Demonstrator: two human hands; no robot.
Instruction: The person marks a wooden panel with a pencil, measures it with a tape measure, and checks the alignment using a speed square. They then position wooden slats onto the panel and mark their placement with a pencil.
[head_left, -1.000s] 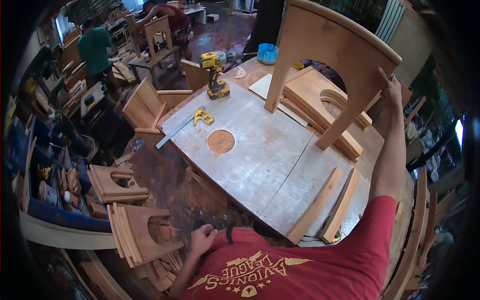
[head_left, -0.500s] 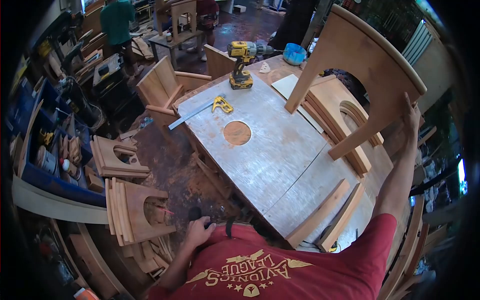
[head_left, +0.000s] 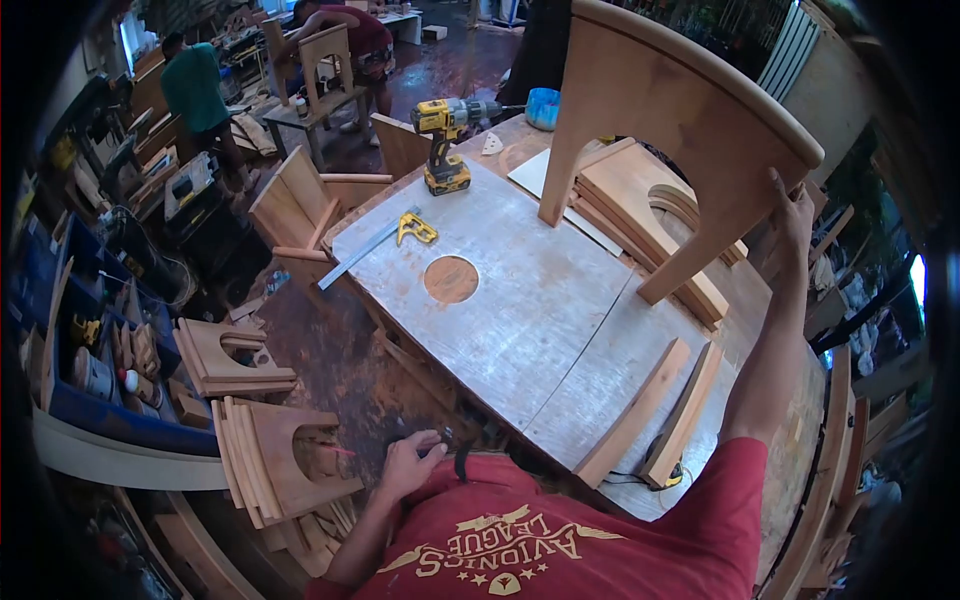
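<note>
My right hand (head_left: 792, 212) grips the right edge of a curved wooden panel (head_left: 668, 125) with an arch cut-out, which stands upright on its two legs. Behind it lies a stack of similar arched pieces (head_left: 625, 205). My left hand (head_left: 412, 462) is low near my waist, fingers curled; whether it holds anything is too unclear to tell. On the worktable (head_left: 520, 300) stand a yellow drill (head_left: 445, 145) and a combination square (head_left: 370, 247). Two curved wooden strips (head_left: 635, 412) rest at its near right end.
Arched wooden pieces (head_left: 285, 460) are stacked at the lower left, beside a blue bin (head_left: 140, 400) of tools. A chair frame (head_left: 300, 205) stands beyond the table. Two people (head_left: 195, 90) work at the back left. A blue container (head_left: 543, 108) sits at the table's far edge.
The view has shifted, so the table and panel appear further left. My left hand has risen slightly and turned, away from a dark object near it. My right hand still holds the panel.
</note>
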